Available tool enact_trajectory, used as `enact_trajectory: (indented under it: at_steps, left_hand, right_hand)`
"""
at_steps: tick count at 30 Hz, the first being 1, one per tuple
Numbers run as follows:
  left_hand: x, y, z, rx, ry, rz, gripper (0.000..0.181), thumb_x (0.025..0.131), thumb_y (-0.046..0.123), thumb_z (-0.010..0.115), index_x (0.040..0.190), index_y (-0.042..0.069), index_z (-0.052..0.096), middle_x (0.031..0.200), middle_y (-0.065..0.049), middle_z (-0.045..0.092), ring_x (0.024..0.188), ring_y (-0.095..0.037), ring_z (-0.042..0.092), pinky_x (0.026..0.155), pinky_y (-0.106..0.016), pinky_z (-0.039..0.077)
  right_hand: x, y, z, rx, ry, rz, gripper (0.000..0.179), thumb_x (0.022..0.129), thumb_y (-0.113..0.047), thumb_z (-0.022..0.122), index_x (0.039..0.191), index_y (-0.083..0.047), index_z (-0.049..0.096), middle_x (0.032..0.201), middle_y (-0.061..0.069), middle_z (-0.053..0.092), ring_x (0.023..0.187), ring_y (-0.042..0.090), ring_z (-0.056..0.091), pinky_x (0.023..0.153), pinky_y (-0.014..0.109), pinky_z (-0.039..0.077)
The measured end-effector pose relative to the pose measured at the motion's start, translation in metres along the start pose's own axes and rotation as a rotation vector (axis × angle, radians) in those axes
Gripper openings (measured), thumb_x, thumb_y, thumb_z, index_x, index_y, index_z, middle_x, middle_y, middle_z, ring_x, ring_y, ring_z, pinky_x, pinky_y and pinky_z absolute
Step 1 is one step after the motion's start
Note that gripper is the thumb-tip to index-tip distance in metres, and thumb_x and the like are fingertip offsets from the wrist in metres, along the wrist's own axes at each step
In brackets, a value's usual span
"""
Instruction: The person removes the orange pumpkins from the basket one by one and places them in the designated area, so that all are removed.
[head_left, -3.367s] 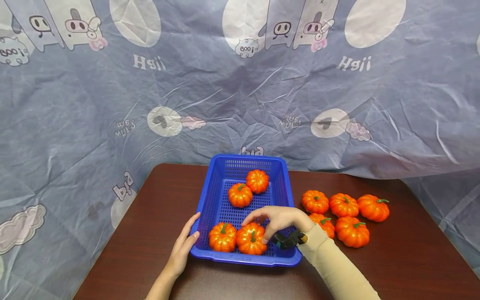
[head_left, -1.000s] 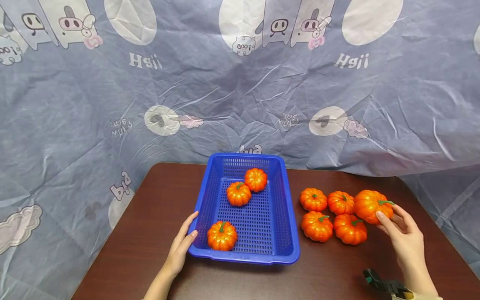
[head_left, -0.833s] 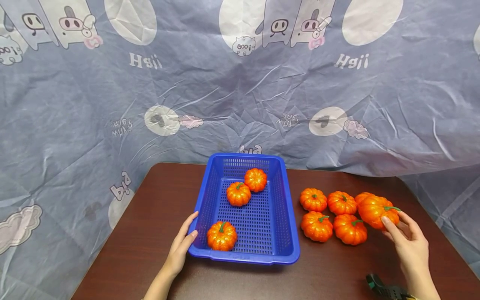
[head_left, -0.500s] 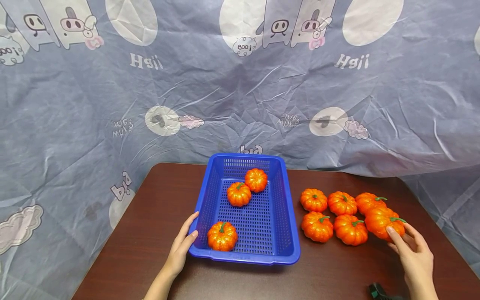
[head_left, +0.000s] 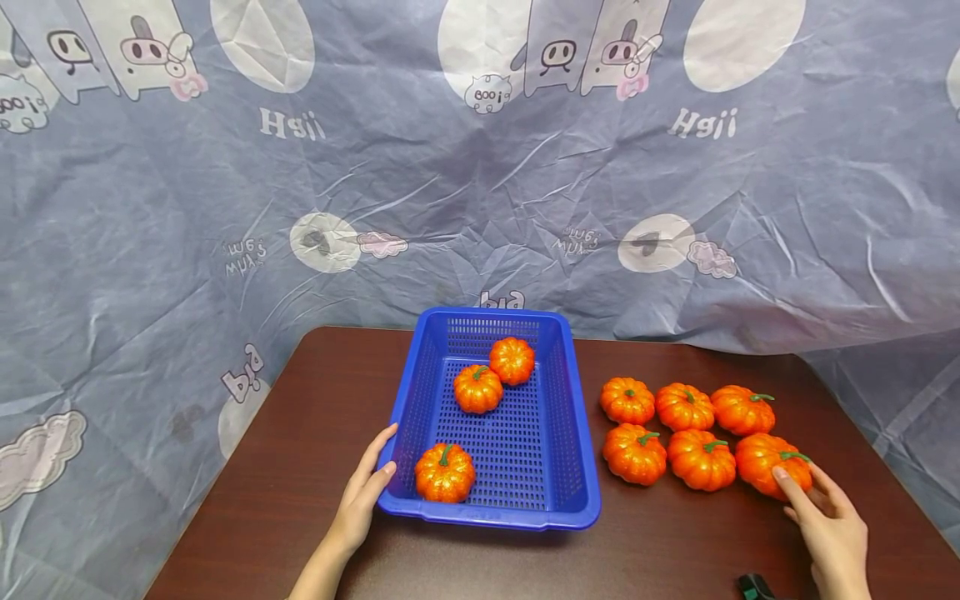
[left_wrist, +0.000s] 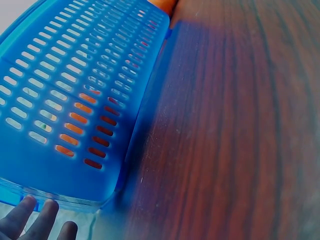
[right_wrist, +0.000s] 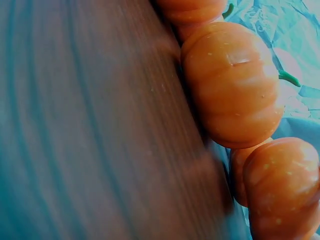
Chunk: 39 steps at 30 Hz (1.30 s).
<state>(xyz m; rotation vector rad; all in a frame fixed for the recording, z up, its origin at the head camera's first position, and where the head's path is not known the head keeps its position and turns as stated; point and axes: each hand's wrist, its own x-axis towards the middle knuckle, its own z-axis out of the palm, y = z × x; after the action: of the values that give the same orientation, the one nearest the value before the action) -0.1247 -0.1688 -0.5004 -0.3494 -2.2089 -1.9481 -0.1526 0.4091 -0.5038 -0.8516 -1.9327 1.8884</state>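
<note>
My right hand holds a small orange pumpkin with a green stem at the front right end of the pumpkin group. The thumb lies on its near side and the other fingers are behind its right side, partly hidden. A blue perforated plastic basket stands mid-table with three pumpkins inside: one at the front left and two touching farther back. My left hand rests against the basket's left side near the front corner, fingers extended. The left wrist view shows its fingertips at the basket edge.
Two rows of pumpkins sit on the dark wooden table right of the basket, including a back-right pumpkin and a front-left one. A patterned grey-blue cloth hangs behind the table. A dark device shows near my right wrist.
My right hand has taken a pumpkin from the basket's front to the table's right, then moved it nearer and lower, to the end of the front row. My left hand stays at the basket.
</note>
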Motion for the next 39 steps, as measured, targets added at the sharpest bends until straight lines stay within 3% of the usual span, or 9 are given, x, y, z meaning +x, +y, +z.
enact_trajectory:
  at_steps: [6,14,16,18,20,22,26,30,39]
  left_hand:
    - [0.0,0.001,0.0,-0.015,-0.005,0.009,0.048,0.098,0.011,0.04,0.145,0.017,0.035,0.15,-0.007,0.029,0.132,-0.014,0.031,0.1,-0.014,0.025]
    - [0.0,0.0,0.0,-0.011,-0.004,0.012,0.048,0.098,0.011,0.04,0.145,0.017,0.035,0.15,-0.007,0.03,0.131,-0.015,0.033,0.1,-0.015,0.026]
    - [0.0,0.0,0.0,-0.008,-0.003,0.009,0.048,0.098,0.012,0.04,0.145,0.018,0.035,0.15,-0.006,0.03,0.131,-0.015,0.033,0.1,-0.015,0.026]
    - [0.0,0.0,0.0,-0.006,-0.003,0.006,0.048,0.098,0.012,0.04,0.145,0.018,0.035,0.15,-0.006,0.03,0.131,-0.016,0.033,0.1,-0.016,0.026]
    - [0.0,0.0,0.0,-0.006,-0.003,0.006,0.048,0.098,0.012,0.04,0.145,0.018,0.035,0.15,-0.006,0.03,0.132,-0.016,0.033,0.1,-0.016,0.026]
    - [0.0,0.0,0.0,-0.004,-0.002,0.005,0.048,0.098,0.012,0.04,0.145,0.018,0.035,0.15,-0.006,0.03,0.132,-0.016,0.033,0.1,-0.015,0.026]
    - [-0.001,0.001,0.0,-0.003,0.002,0.004,0.048,0.098,0.012,0.041,0.145,0.018,0.035,0.149,-0.006,0.03,0.131,-0.015,0.033,0.1,-0.015,0.026]
    - [0.0,0.001,0.0,-0.008,0.005,0.005,0.048,0.097,0.012,0.041,0.144,0.018,0.036,0.149,-0.006,0.031,0.13,-0.017,0.035,0.1,-0.016,0.028]
    - [0.0,0.001,0.0,0.01,0.011,-0.001,0.048,0.097,0.013,0.041,0.144,0.019,0.036,0.149,-0.005,0.032,0.13,-0.017,0.035,0.1,-0.016,0.027]
  right_hand:
    - [0.001,-0.001,0.0,-0.109,-0.02,0.037,0.08,0.078,-0.028,0.077,0.146,-0.02,0.036,0.072,-0.028,0.05,0.061,-0.007,0.054,0.052,0.013,0.046]
    - [0.002,-0.007,0.007,-0.385,-0.041,-0.011,0.089,0.08,-0.042,0.072,0.148,-0.007,0.027,0.079,-0.027,0.043,0.061,-0.009,0.05,0.052,0.016,0.046]
    - [0.002,-0.009,0.006,-0.443,-0.053,-0.024,0.091,0.081,-0.044,0.07,0.148,-0.003,0.025,0.085,-0.013,0.057,0.063,-0.008,0.048,0.051,0.017,0.045]
    - [0.002,-0.012,0.006,-0.521,-0.069,-0.032,0.092,0.082,-0.048,0.067,0.147,0.0,0.023,0.104,0.01,0.063,0.075,0.004,0.054,0.053,0.018,0.042]
    - [0.001,-0.016,0.007,-0.589,-0.079,-0.037,0.093,0.083,-0.052,0.063,0.147,0.001,0.022,0.126,0.028,0.051,0.091,0.02,0.056,0.058,0.019,0.039]
    - [0.0,-0.021,0.008,-0.637,-0.071,-0.046,0.094,0.083,-0.055,0.061,0.147,0.001,0.022,0.136,0.031,0.04,0.109,0.035,0.047,0.065,0.024,0.037]
    - [-0.006,-0.033,0.016,-0.639,-0.024,-0.089,0.087,0.085,-0.052,0.059,0.146,0.0,0.027,0.139,0.027,0.039,0.123,0.038,0.038,0.087,0.038,0.038]
    - [-0.015,-0.05,0.029,-0.589,0.026,-0.15,0.078,0.086,-0.048,0.061,0.145,-0.005,0.033,0.141,0.021,0.041,0.126,0.03,0.039,0.103,0.04,0.03]
    - [-0.034,-0.094,0.066,-0.5,-0.039,-0.303,0.068,0.086,-0.042,0.065,0.141,-0.008,0.042,0.139,0.017,0.045,0.117,0.016,0.046,0.098,0.021,0.035]
